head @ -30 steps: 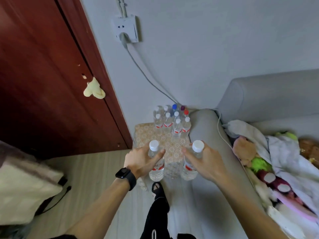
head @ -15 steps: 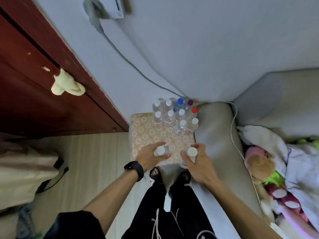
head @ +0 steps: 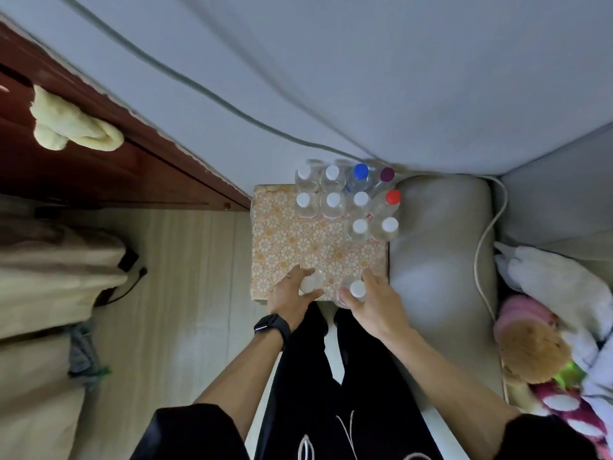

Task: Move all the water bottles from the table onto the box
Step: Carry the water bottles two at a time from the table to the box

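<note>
**Two bottles held at box's near edge**

A white-capped bottle (head: 311, 283) is gripped in the left hand (head: 288, 295) and a second bottle (head: 356, 289) in the right hand (head: 376, 305), both above the patterned box (head: 282, 240). They are best lowered upright, further in from the edge, and released only once standing, short of the cluster (head: 333, 202) behind.

bare patterned box top (head: 285, 242) lies open at frame centre; a cluster of standing bottles (head: 333, 202) blocks its upper right, the sofa arm (head: 438, 247) walls its right.

Bottles (head: 345, 200) at box's (head: 285, 247) far edge, left of sofa arm (head: 438, 247).
</note>
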Motion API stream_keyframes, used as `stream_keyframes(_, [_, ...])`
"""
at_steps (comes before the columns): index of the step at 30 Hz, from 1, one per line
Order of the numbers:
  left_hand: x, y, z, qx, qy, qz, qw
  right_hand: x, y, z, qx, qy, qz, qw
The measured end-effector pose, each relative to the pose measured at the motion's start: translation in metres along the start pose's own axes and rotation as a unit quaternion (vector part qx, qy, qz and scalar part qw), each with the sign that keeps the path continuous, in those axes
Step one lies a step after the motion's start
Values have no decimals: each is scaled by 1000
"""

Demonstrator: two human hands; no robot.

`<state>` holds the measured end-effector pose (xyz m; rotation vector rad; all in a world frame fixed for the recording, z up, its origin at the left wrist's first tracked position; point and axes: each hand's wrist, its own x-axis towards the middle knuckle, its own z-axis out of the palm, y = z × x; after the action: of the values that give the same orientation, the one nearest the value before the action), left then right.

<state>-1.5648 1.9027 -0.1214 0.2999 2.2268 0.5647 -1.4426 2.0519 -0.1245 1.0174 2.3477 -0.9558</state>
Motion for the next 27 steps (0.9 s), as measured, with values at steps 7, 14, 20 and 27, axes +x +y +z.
stream_keyframes(7, [18,-28,22,5,-20,-13,1000,23,0,29,15,-5,-26,1000])
stream_keyframes(14, [22,-54,24,-20,-10,-21,1000,26,15,43,-19,-5,-5,1000])
stream_keyframes(20, [28,-53,8,160,-24,53,985,21,13,42,-115,2,28,993])
stream_keyframes(27, [31,-49,2,333,-58,113,934,29,-1,26,-190,-51,-47,979])
